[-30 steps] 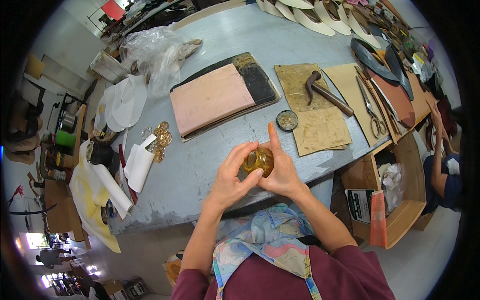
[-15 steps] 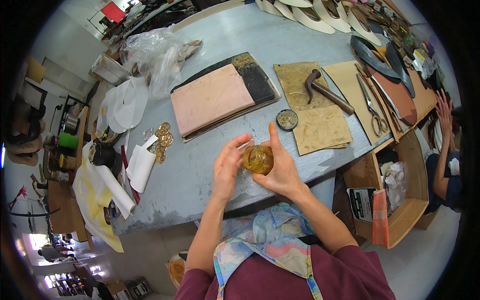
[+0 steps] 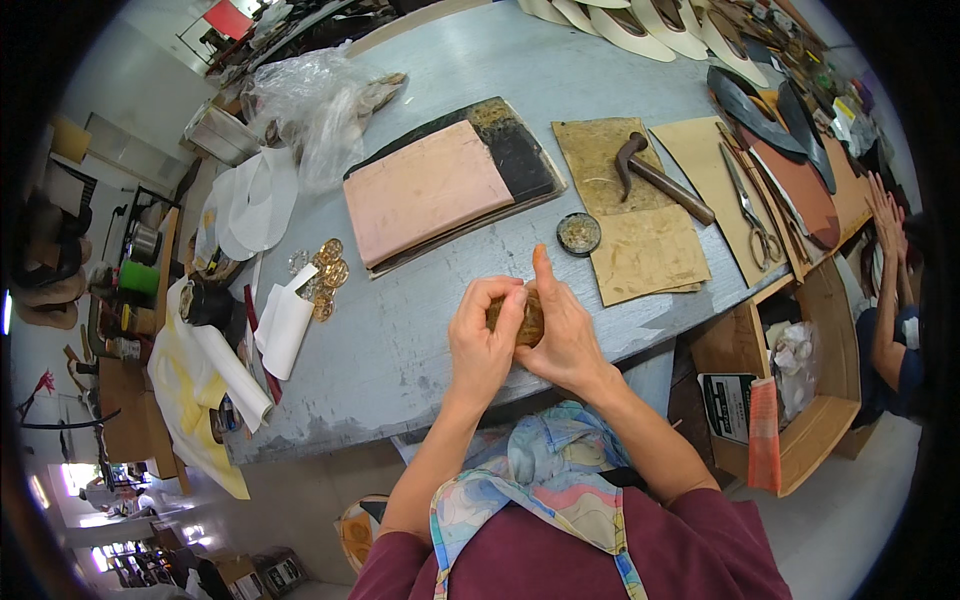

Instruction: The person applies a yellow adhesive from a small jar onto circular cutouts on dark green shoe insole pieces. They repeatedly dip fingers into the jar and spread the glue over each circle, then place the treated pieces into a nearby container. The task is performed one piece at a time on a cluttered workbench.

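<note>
My left hand (image 3: 483, 338) and my right hand (image 3: 556, 335) are pressed together around a small round amber-brown object (image 3: 527, 317), held just above the near edge of the grey table (image 3: 400, 350). The right index finger points straight up. The left fingers cover most of the object, so its shape is hard to tell. A small round dark lid or tin (image 3: 578, 234) lies on the table just beyond my hands.
A pink slab (image 3: 425, 190) on a dark board lies at the centre. A hammer (image 3: 655, 176) rests on brown paper; scissors (image 3: 750, 212) lie to the right. Gold round pieces (image 3: 327, 275) and paper rolls sit left. Another person (image 3: 893, 290) sits at far right beside an open wooden box (image 3: 800, 400).
My left hand opened away from the amber object half a second ago and has now closed back over it. My right hand stays in place.
</note>
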### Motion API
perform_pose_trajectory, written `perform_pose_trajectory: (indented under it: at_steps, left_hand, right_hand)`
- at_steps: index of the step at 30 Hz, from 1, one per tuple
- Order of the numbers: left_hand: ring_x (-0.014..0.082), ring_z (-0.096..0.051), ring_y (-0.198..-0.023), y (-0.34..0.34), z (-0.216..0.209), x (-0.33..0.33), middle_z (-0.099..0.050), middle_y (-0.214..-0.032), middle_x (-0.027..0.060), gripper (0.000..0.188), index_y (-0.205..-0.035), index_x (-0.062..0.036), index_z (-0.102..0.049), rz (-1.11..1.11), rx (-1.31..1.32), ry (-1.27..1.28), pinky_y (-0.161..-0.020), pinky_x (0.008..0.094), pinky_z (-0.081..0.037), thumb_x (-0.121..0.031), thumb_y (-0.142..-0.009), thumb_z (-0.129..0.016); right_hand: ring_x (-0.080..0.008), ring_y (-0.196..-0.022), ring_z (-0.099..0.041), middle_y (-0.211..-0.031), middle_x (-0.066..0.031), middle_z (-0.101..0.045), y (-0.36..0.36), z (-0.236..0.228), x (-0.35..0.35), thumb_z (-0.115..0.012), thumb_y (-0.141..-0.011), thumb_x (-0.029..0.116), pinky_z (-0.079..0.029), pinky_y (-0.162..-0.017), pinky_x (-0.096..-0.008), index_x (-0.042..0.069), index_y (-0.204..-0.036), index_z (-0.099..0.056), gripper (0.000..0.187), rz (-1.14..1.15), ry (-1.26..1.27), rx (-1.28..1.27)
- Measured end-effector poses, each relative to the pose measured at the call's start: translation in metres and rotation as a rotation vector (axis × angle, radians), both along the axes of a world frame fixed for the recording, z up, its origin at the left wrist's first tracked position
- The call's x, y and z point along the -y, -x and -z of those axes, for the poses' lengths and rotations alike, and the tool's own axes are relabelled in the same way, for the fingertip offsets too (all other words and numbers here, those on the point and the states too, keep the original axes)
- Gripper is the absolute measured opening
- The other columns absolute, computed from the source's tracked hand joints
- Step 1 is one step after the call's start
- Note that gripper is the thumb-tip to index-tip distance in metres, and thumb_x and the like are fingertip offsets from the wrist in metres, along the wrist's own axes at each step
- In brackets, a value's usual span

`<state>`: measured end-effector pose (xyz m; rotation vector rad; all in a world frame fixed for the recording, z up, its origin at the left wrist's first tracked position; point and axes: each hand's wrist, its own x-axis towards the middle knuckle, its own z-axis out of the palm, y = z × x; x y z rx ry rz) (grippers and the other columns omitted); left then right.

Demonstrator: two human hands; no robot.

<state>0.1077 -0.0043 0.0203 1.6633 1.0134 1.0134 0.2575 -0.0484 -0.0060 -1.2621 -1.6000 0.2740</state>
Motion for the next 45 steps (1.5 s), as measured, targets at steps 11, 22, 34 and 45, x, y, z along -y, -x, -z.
perform_pose_trajectory:
  at_steps: [11,22,34,45]
  left_hand:
    - [0.0255,-0.06,-0.148,0.023,-0.004,-0.001,-0.062,-0.161,0.013,0.05,-0.154,-0.0015,-0.065,0.283,0.385,0.309,-0.124,0.0441,-0.049,-0.006,-0.105,-0.074]
    - [0.0155,-0.072,-0.116,-0.001,-0.001,-0.002,-0.079,-0.125,0.0101,0.013,-0.12,-0.0035,-0.075,0.016,0.417,0.401,-0.105,0.0349,-0.057,-0.01,-0.109,-0.075]
    - [0.0215,-0.055,-0.148,0.027,-0.001,-0.018,-0.064,-0.152,0.0066,0.078,-0.159,-0.008,-0.064,0.279,0.344,0.328,-0.124,0.0416,-0.043,-0.011,-0.086,-0.092]
    - [0.0171,-0.071,-0.123,-0.01,0.006,-0.013,-0.074,-0.135,0.0081,0.068,-0.147,-0.0023,-0.065,-0.018,0.247,0.219,-0.107,0.0338,-0.06,-0.006,-0.087,-0.097]
  right_hand:
    - [-0.0406,-0.106,-0.068,-0.119,-0.0191,-0.072,0.001,-0.001,-0.001,-0.088,-0.069,0.0,-0.058,-0.095,-0.0485,0.002,-0.181,-0.019,0.131,0.029,0.017,-0.086]
    - [-0.0423,-0.105,-0.066,-0.119,-0.0193,-0.07,0.0,-0.002,0.0,-0.089,-0.067,-0.005,-0.056,-0.093,-0.0497,0.004,-0.18,-0.022,0.131,0.024,-0.07,0.016]
    - [-0.023,-0.105,-0.074,-0.117,-0.0145,-0.075,-0.013,-0.007,0.002,-0.088,-0.075,0.007,-0.056,-0.099,-0.0336,0.008,-0.182,0.013,0.148,-0.371,0.297,-0.844]
    - [-0.0458,-0.133,-0.067,-0.144,-0.0285,-0.066,0.012,0.004,-0.022,-0.084,-0.082,0.006,-0.054,-0.115,-0.0472,0.007,-0.183,0.0,0.132,-0.1,0.187,-0.337]
